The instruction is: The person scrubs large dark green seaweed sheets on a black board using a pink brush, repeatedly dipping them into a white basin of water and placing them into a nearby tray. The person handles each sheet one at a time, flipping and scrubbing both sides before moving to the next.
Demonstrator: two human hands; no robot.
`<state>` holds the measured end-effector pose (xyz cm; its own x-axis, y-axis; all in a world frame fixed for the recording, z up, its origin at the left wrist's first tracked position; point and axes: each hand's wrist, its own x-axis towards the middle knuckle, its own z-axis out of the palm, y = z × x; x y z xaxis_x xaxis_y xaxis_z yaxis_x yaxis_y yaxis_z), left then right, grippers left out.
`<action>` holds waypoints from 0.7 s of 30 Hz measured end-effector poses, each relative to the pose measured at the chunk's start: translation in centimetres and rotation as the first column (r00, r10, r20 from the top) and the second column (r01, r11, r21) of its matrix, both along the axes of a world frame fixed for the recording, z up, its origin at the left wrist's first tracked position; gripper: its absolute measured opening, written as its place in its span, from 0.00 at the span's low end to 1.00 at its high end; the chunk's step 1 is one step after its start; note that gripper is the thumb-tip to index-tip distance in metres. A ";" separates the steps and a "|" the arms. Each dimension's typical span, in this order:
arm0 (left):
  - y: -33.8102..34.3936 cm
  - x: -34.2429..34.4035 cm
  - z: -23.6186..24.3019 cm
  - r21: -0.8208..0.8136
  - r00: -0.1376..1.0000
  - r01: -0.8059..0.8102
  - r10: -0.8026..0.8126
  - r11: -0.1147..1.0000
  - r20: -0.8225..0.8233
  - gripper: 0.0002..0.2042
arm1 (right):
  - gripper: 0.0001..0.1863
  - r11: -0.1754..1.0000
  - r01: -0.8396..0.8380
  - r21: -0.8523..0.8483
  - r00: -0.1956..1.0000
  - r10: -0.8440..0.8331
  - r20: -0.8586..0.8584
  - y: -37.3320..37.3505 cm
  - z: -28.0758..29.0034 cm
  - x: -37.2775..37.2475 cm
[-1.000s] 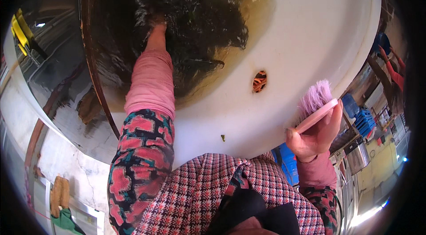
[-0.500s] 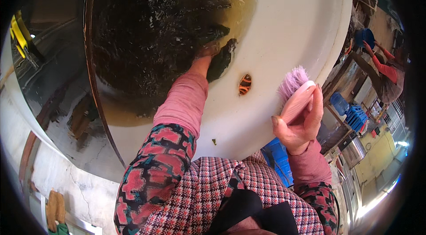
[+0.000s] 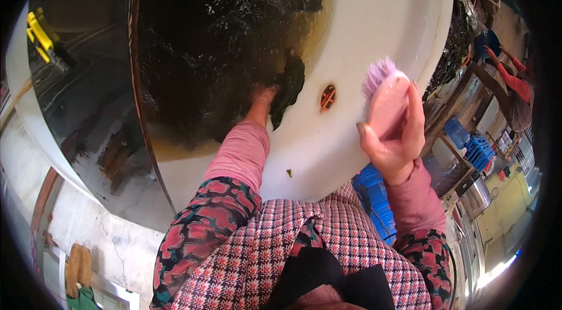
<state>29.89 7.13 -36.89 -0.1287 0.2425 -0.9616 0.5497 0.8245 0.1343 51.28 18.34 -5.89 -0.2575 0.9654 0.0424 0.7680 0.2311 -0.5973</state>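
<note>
Both of my hands are busy at the big white tub (image 3: 374, 23), which I take as my landmark. My left hand (image 3: 261, 97) is pushed down into the tub's dark, murky water, at the edge of a mass of dark leafy stuff (image 3: 222, 41) that fills most of the tub's far side; whether those fingers are curled round a clump or just pressing on it I cannot tell, since the water and the leaves hide them. A smaller dark clump (image 3: 291, 85) lies just beside that hand, half up on the tub's pale sloping wall, probably because I have dragged it toward the shallow side where I can get at it.

My right hand (image 3: 393, 140) is clamped around a pink scrubbing brush (image 3: 387, 102), held just above the tub's near rim with its pale purple bristles (image 3: 379, 70) pointing up and away from me, dry side clear of the water, ready at that angle. Between my two hands, low on the tub's wall, sits a small rusty orange drain (image 3: 328, 97). The leafy mass looks wet, glossy and tangled, nearly black against the yellow-brown water.
</note>
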 end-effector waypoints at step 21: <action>5.5 0.7 13.8 0.420 0.713 -0.699 0.517 0.579 0.474 0.17 | 0.43 0.964 0.090 0.249 0.988 -0.054 -0.146 1.6 -1.3 -1.9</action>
<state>30.63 12.65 -23.09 -0.2059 0.6804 -0.7033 -0.1923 0.6766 0.7108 49.42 19.90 -7.22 -0.1625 0.9339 0.3186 0.7036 0.3360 -0.6261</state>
